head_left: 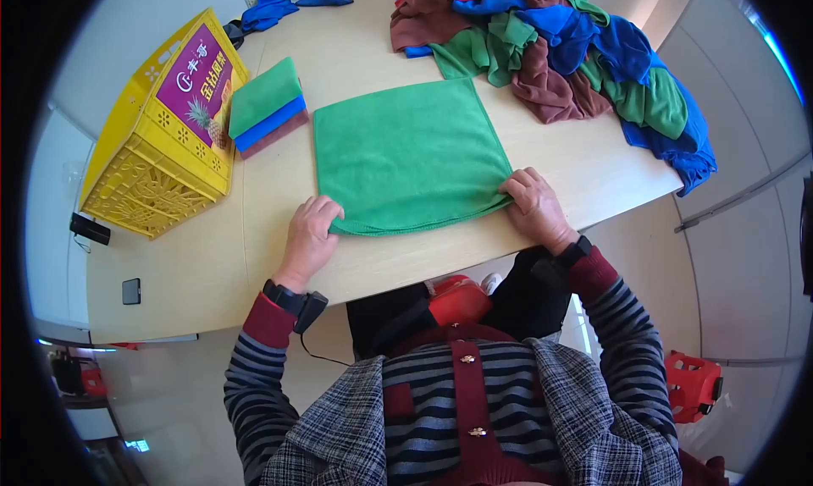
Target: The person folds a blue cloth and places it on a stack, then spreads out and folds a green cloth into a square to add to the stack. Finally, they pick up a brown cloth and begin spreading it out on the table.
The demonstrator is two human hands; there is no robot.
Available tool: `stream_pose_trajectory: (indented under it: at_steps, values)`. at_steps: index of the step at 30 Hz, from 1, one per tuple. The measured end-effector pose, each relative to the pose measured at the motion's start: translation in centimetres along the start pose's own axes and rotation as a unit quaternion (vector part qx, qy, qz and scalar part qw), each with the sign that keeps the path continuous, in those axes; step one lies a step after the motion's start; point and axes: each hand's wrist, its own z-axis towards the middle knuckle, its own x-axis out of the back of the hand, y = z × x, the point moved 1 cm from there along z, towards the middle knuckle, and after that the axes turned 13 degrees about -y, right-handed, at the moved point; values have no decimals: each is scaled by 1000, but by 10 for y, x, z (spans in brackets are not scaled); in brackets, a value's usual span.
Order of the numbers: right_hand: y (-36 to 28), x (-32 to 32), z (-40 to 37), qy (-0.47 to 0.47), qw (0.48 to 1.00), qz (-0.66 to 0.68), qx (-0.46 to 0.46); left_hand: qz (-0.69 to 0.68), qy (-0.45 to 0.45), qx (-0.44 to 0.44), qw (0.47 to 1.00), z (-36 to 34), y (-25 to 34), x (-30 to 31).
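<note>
A green towel (406, 156) lies spread on the table in front of me, its near edge doubled into layers. My left hand (312, 232) pinches its near left corner between thumb and fingers. At the near right corner, my right hand (537, 207) grips the cloth the same way. Beyond the left hand sits a neat stack of folded towels, with a green folded towel (267, 92) on top, a blue folded towel (271, 124) beneath it and a brown folded towel (276, 136) at the bottom.
A large heap of crumpled green, blue, red and brown towels (550, 50) covers the table's far right. The yellow crate (161, 147) stands at the left. A small dark flat object (131, 291) lies on the wooden table (203, 266). Blue cloths (269, 10) are at the back.
</note>
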Motion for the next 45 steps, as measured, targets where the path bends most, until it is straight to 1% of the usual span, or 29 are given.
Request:
stream_pose_trajectory:
  at_steps: [3,4,7,10,12,15,16,19,20,22,24,26,27,28,30,32,33,35,36,38,40,41,43,44,45]
  values:
    - [-4,-4,-8,-9,1000,5,-9,-36,-13,36,999,-16,9,7]
    - [-6,-2,-10,-15,1000,1,-8,-38,-20,36,998,-20,11,7]
    - [-8,5,-17,-22,1000,-4,-10,-59,6,41,997,-32,17,3]
    - [-9,4,-28,-29,1000,-4,-9,-104,0,63,993,-47,22,-1]
    - [-7,3,-36,-17,1000,-11,-2,-126,-3,75,989,-53,23,-3]
    - [-8,3,-47,-17,1000,-21,-1,-53,-7,62,997,-62,25,-3]
    - [-7,4,-50,-21,999,-33,-1,-54,-11,62,997,-63,27,-1]
    - [-9,9,-59,-23,998,-54,-2,84,-28,2,996,-65,38,5]
    - [-9,11,-60,-19,998,-64,-1,84,-28,1,996,-66,38,8]
    - [-12,17,-58,-14,997,-75,3,40,-26,4,999,-69,35,17]
    - [-16,24,-51,11,999,-29,-7,21,-23,7,999,-65,36,20]
    - [-25,24,-42,24,1000,-4,-14,-42,15,50,998,-50,38,15]
    - [-39,20,-25,55,996,71,-9,-73,33,69,994,-40,42,13]
    - [-54,15,-9,87,986,145,-4,-71,31,66,995,-28,49,9]
    - [-87,-6,17,63,980,188,30,-75,14,1,997,-4,68,-5]
    - [-115,-29,36,42,986,150,58,-52,4,-14,999,14,80,-22]
    - [-120,-39,37,46,986,152,53,-30,-2,-24,999,19,84,-30]
    - [-127,-56,38,26,996,74,45,-7,-11,-37,999,21,85,-35]
    - [-127,-62,36,14,998,34,41,2,-10,-28,1000,18,86,-36]
    - [-126,-57,23,-2,999,30,42,18,-7,-8,1000,12,87,-38]
    - [-122,-49,4,-40,997,25,54,13,-15,-9,1000,7,87,-34]
    - [-117,-43,-4,-44,997,28,56,11,-21,-10,1000,4,87,-29]
    - [-107,-29,-20,-91,991,77,56,8,-31,-6,999,-3,92,-25]
    - [-106,-27,-24,-113,987,102,55,0,-41,-20,999,-4,98,-24]
    - [-107,-27,-23,-115,986,103,55,-9,-51,-35,998,-3,105,-25]
